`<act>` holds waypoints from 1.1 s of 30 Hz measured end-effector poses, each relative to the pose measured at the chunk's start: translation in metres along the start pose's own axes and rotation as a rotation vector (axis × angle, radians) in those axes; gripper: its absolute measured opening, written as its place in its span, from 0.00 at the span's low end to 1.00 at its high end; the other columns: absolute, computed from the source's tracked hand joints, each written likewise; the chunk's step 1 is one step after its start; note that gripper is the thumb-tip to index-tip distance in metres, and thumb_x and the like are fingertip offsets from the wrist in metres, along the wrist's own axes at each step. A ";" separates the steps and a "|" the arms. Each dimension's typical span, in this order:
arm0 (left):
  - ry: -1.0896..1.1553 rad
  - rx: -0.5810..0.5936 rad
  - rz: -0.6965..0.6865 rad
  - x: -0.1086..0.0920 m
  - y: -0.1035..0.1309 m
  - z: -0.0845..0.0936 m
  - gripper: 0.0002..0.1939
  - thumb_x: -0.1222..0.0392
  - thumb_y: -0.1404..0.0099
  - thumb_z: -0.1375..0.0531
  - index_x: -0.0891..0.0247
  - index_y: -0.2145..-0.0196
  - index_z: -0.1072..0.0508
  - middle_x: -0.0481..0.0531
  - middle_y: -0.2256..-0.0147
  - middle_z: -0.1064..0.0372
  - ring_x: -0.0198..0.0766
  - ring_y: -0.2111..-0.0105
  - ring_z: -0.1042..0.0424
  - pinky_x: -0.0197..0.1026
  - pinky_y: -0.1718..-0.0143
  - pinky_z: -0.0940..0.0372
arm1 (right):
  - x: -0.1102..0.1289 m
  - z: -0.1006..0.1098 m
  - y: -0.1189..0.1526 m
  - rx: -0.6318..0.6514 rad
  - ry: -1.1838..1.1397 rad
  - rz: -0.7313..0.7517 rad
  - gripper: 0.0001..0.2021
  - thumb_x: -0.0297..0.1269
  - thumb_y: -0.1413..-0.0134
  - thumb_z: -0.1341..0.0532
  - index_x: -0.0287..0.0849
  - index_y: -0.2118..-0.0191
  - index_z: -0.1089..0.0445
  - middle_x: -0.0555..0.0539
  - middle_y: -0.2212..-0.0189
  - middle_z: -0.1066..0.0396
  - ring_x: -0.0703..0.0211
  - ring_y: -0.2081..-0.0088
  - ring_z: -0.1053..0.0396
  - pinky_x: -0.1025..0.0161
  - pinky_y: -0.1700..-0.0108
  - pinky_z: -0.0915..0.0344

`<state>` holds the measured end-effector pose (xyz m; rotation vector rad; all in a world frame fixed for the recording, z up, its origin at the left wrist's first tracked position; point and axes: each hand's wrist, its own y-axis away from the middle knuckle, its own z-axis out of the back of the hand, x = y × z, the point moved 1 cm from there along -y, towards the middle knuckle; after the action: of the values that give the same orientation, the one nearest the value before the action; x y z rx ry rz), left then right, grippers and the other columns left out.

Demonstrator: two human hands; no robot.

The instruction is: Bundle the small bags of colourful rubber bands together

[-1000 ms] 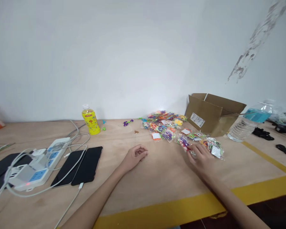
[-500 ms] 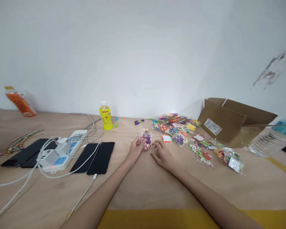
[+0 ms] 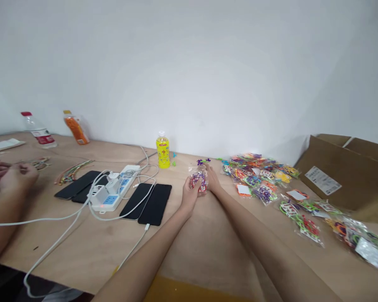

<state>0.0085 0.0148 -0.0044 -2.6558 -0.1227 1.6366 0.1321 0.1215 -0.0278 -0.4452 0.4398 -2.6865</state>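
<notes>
My left hand (image 3: 191,195) is closed around a small clear plastic bag (image 3: 198,178) of purple and red pieces. Just behind that bag, my right hand (image 3: 213,179) reaches forward, its visible fingers stretched toward a few loose purple and green pieces (image 3: 203,161) by the wall. Its fingertips are at or very near these pieces; actual contact is hard to make out. To the right lies a heap of filled clear bags (image 3: 255,170) with colourful pieces and white cards.
A yellow drink bottle (image 3: 163,152) stands by the wall. Left of my arms are phones (image 3: 155,204), a power strip (image 3: 108,205) and white cables. An open cardboard box (image 3: 349,180) is at right. Another person's hands (image 3: 14,178) work at far left.
My right hand has moved forward to the loose purple pieces. My left hand still holds the bag. The view has turned left, bringing another person's hands into sight.
</notes>
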 end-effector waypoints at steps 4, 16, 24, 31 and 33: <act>0.027 -0.009 0.002 0.001 -0.002 0.002 0.26 0.43 0.44 0.29 0.64 0.57 0.29 0.55 0.57 0.26 0.39 0.65 0.24 0.40 0.70 0.22 | -0.006 -0.003 -0.015 -0.013 -0.017 -0.026 0.23 0.32 0.36 0.45 0.42 0.37 0.34 0.37 0.35 0.39 0.43 0.40 0.39 0.51 0.41 0.40; 0.005 -0.080 -0.018 -0.002 -0.006 0.007 0.26 0.44 0.44 0.28 0.62 0.57 0.30 0.54 0.57 0.27 0.36 0.67 0.25 0.40 0.69 0.22 | -0.010 0.003 -0.003 -0.226 -0.129 -0.129 0.16 0.31 0.39 0.43 0.38 0.46 0.30 0.33 0.47 0.31 0.42 0.46 0.36 0.51 0.45 0.39; -0.054 0.020 -0.027 0.001 -0.005 0.005 0.28 0.44 0.47 0.27 0.63 0.58 0.31 0.52 0.61 0.26 0.37 0.68 0.25 0.37 0.74 0.24 | -0.023 0.017 0.038 -0.228 -0.298 -0.055 0.06 0.32 0.40 0.41 0.42 0.61 0.27 0.43 0.64 0.24 0.54 0.62 0.28 0.60 0.57 0.33; -0.103 0.060 -0.051 0.003 -0.004 0.002 0.28 0.44 0.47 0.27 0.63 0.57 0.31 0.55 0.58 0.25 0.37 0.67 0.25 0.34 0.73 0.26 | -0.018 0.071 0.055 -0.646 -0.719 -0.148 0.13 0.47 0.45 0.33 0.42 0.61 0.27 0.46 0.67 0.23 0.57 0.68 0.27 0.61 0.64 0.31; -0.113 0.074 -0.049 0.004 -0.005 0.002 0.28 0.46 0.47 0.27 0.62 0.56 0.31 0.55 0.58 0.25 0.38 0.66 0.25 0.35 0.73 0.26 | -0.008 0.091 0.051 -0.707 -0.743 -0.130 0.14 0.48 0.46 0.31 0.42 0.64 0.26 0.46 0.68 0.23 0.57 0.69 0.28 0.60 0.64 0.31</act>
<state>0.0080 0.0196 -0.0089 -2.4862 -0.1251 1.7404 0.1883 0.0586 0.0341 -1.6227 1.1233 -2.1587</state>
